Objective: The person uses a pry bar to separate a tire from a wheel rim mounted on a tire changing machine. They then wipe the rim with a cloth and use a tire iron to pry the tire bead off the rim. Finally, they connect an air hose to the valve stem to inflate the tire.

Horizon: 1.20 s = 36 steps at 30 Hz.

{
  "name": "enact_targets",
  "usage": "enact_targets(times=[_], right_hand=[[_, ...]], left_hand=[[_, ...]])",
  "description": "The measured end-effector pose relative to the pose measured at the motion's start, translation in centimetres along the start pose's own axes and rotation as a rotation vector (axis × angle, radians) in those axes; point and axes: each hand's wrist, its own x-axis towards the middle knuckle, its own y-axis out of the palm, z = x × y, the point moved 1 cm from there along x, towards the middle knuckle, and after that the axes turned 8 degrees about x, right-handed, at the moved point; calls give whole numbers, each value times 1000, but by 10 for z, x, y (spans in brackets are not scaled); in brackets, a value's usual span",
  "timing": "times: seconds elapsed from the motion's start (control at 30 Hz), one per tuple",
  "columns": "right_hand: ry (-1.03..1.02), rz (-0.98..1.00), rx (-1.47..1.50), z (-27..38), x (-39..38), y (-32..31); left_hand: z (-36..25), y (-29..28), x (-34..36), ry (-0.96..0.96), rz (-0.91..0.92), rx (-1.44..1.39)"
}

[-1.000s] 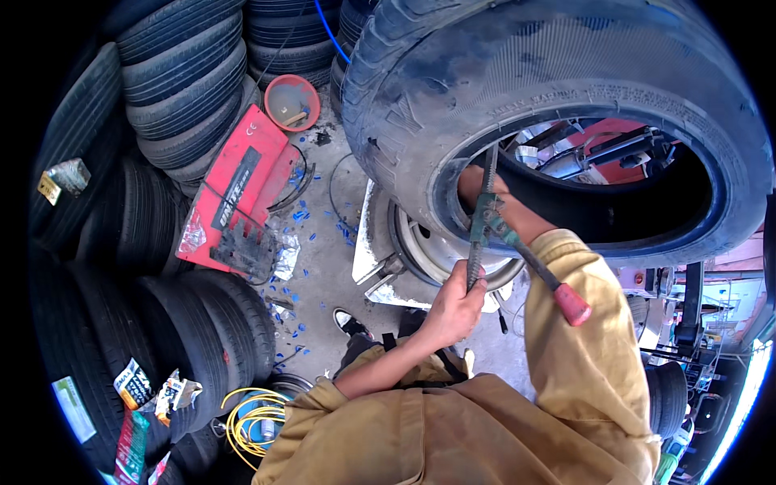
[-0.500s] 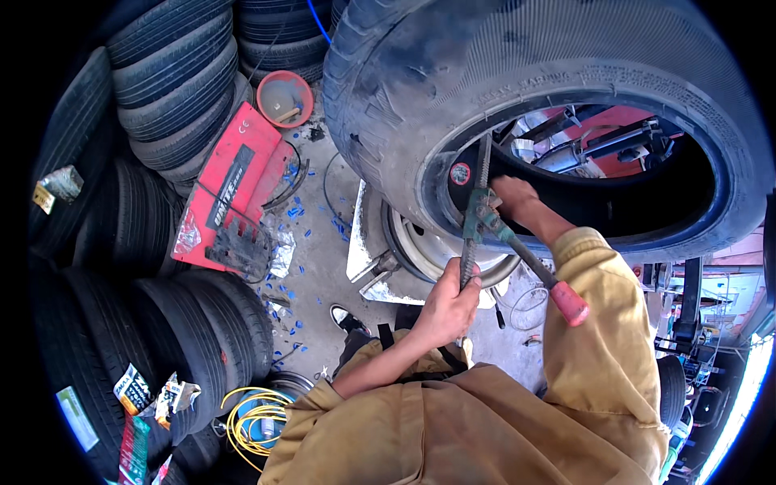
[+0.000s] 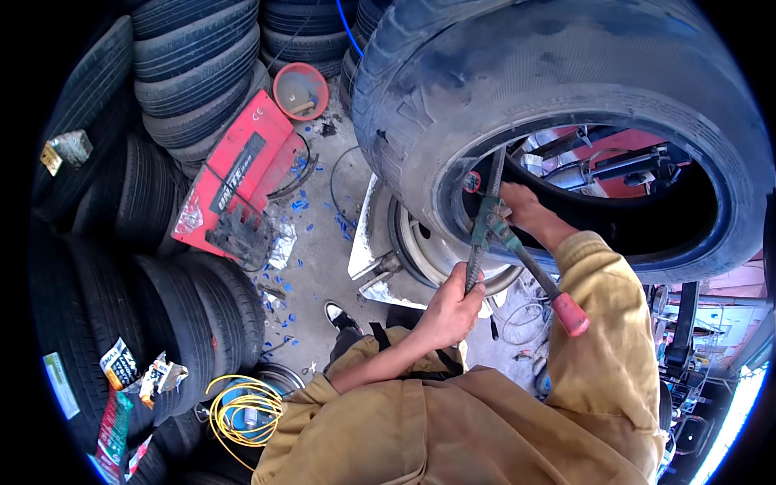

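My left hand [image 3: 453, 311] is closed around the lower end of the ribbed bar of a tire spreader [image 3: 474, 271], a metal tool with a green sliding mechanism [image 3: 488, 220]. From that mechanism a lever with a red grip [image 3: 571, 314] slants down to the right, held by neither hand. The bar's upper end reaches into the opening of a large black tire [image 3: 525, 89]. My right hand [image 3: 525, 208] is inside that opening, curled beside the green mechanism. Its fingertips are partly hidden, so what they grip does not show.
Below the tire lies a pale wheel rim [image 3: 428, 250] by a white metal plate [image 3: 364, 242]. To the left are stacked tires [image 3: 194, 69], a red machine panel [image 3: 242, 174] and a red bucket [image 3: 315, 74]. A coiled yellow hose [image 3: 242, 412] lies lower left; blue scraps litter the floor.
The view has shifted a little. The tire sits slightly lower and further right in the picture, and the spreader has moved with it. Both hands keep their places on and beside the tool.
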Motion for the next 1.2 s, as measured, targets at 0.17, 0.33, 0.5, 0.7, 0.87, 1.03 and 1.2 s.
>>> enact_targets(times=[0.17, 0.33, 0.5, 0.7, 0.87, 1.03, 1.2], right_hand=[[-213, -70, 58, -5, 5, -7], [0, 43, 31, 14, -9, -11], [110, -63, 314, 56, 23, -13], [312, 140, -84, -25, -7, 6], [176, -225, 142, -1, -78, -32], [46, -650, 601, 34, -149, -45], [-118, -861, 1259, 31, -217, -23]], left_hand=[[3, -2, 3, 68, 46, -22], [0, 1, 1, -16, 30, -22], [0, -3, -1, -18, 32, -10], [-6, -15, -1, 2, 21, -5], [0, -13, -4, 10, -33, 54], [7, -12, -7, -4, -52, 97], [6, -2, -9, -12, -41, 98]])
